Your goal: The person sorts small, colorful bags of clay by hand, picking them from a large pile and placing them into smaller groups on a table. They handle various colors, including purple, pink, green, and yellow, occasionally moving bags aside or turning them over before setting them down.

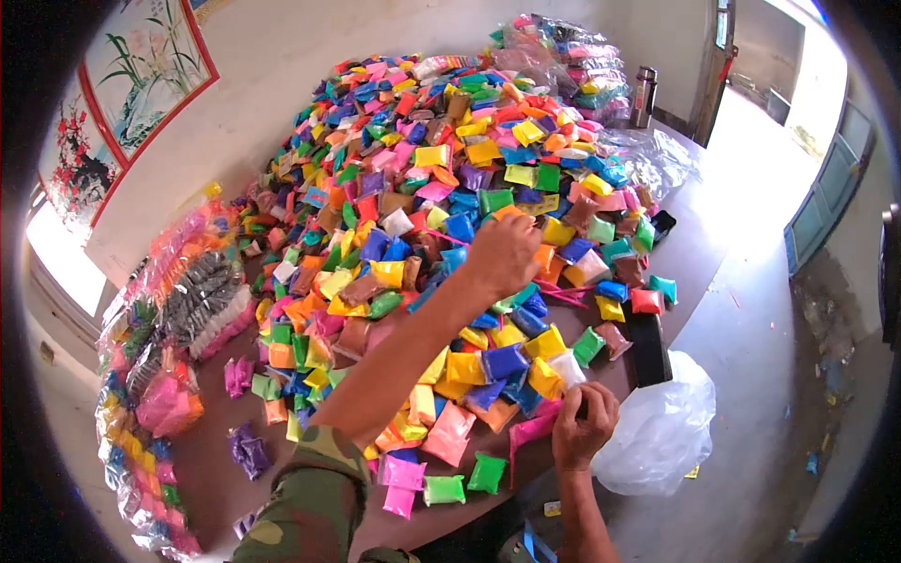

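A large heap of small, soft, brightly coloured plastic packets [502, 364] covers the table. My left hand [507, 251] reaches far into the heap, its fingers curled down among the packets. An orange packet [508, 213] lies right at its fingertips; whether it is gripped is hidden. Lower down, at the near right side of the heap, my right hand [584, 427] is closed with fingers bent inward. Just beyond its fingertips is a white packet [567, 369], and a bright pink packet [535, 427] lies beside it. What those fingers hold, if anything, I cannot make out.
Clear bags of packets [150, 394] line the left side, and more bagged packets [601, 70] are stacked at the back. A thermos flask [644, 97] stands behind the heap. At the right edge are a black tray [648, 352] and a translucent plastic bag [657, 432].
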Available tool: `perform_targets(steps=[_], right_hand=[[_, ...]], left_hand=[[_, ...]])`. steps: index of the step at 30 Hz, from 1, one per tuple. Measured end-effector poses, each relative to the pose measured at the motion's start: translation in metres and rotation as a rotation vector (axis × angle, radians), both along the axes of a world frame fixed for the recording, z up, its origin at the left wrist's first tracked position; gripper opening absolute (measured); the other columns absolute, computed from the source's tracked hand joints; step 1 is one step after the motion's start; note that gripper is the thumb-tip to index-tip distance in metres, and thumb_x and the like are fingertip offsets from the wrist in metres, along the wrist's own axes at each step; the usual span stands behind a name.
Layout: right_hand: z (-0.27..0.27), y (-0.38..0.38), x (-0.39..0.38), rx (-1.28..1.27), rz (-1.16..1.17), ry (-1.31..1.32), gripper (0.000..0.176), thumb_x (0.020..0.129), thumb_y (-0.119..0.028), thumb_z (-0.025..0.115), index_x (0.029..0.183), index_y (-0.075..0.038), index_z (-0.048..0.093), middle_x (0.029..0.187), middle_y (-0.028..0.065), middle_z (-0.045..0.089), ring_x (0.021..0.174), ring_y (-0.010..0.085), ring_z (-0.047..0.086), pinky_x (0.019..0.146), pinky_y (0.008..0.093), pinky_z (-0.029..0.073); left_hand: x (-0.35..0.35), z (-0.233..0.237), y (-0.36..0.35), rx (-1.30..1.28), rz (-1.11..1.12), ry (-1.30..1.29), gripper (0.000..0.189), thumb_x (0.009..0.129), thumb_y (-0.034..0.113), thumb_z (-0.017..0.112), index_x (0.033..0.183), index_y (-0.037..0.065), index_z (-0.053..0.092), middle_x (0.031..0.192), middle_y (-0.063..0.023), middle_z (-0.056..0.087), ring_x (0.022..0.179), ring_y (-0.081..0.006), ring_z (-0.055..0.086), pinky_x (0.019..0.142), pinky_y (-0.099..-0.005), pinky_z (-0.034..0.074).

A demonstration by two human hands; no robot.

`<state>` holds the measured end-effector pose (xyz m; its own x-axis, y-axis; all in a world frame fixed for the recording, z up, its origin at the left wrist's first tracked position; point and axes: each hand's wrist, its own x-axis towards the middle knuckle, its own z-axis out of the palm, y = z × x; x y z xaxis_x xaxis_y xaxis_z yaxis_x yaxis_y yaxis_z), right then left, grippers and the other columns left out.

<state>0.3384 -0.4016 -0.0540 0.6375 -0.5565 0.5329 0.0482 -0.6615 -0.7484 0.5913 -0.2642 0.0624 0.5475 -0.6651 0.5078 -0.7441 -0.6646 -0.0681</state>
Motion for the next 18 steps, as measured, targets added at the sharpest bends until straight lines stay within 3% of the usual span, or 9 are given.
perform_targets(steps=[5,8,11,14,18], right_hand=[[0.001,0.001,-0.001,-0.012,-0.016,0.040,0.007,0.091,-0.005,0.071,0.091,0.002,0.072,0.101,0.0151,0.072,0.098,0.0325,0.067,0.091,0.0444,0.052],[0.004,0.002,0.001,-0.013,-0.013,0.051,0.006,0.090,-0.004,0.070,0.091,0.001,0.072,0.101,0.0151,0.072,0.098,0.0324,0.066,0.092,0.0444,0.052],[0.006,0.001,0.001,-0.010,-0.016,0.056,0.006,0.090,-0.003,0.070,0.091,0.002,0.072,0.100,0.0151,0.072,0.098,0.0324,0.066,0.091,0.0444,0.052],[0.004,0.004,0.001,0.016,-0.016,0.042,0.006,0.089,-0.004,0.071,0.092,0.001,0.072,0.101,0.0147,0.072,0.098,0.0330,0.066,0.092,0.0452,0.051],[0.004,0.002,0.002,0.007,-0.019,0.038,0.006,0.087,-0.005,0.072,0.091,-0.001,0.073,0.101,0.0140,0.073,0.099,0.0344,0.066,0.094,0.0469,0.050]], left_hand=[[0.050,-0.040,-0.045,0.233,0.022,0.020,0.025,0.085,0.027,0.067,0.103,0.012,0.074,0.113,-0.0119,0.069,0.108,-0.0325,0.067,0.091,-0.0547,0.050],[0.061,-0.026,-0.045,0.292,0.125,0.142,0.032,0.084,0.034,0.068,0.107,0.014,0.076,0.116,-0.0101,0.070,0.112,-0.0308,0.066,0.093,-0.0571,0.048],[0.081,-0.013,-0.015,0.372,0.334,0.173,0.038,0.080,0.039,0.069,0.110,0.017,0.077,0.121,-0.0080,0.070,0.121,-0.0279,0.062,0.092,-0.0571,0.049],[0.077,0.006,0.027,0.436,0.432,0.119,0.043,0.077,0.042,0.070,0.112,0.018,0.077,0.133,-0.0100,0.065,0.131,-0.0298,0.055,0.097,-0.0584,0.049],[0.077,0.017,0.069,0.335,0.507,0.058,0.047,0.073,0.040,0.072,0.115,0.018,0.076,0.138,-0.0133,0.058,0.134,-0.0350,0.050,0.097,-0.0594,0.053]])
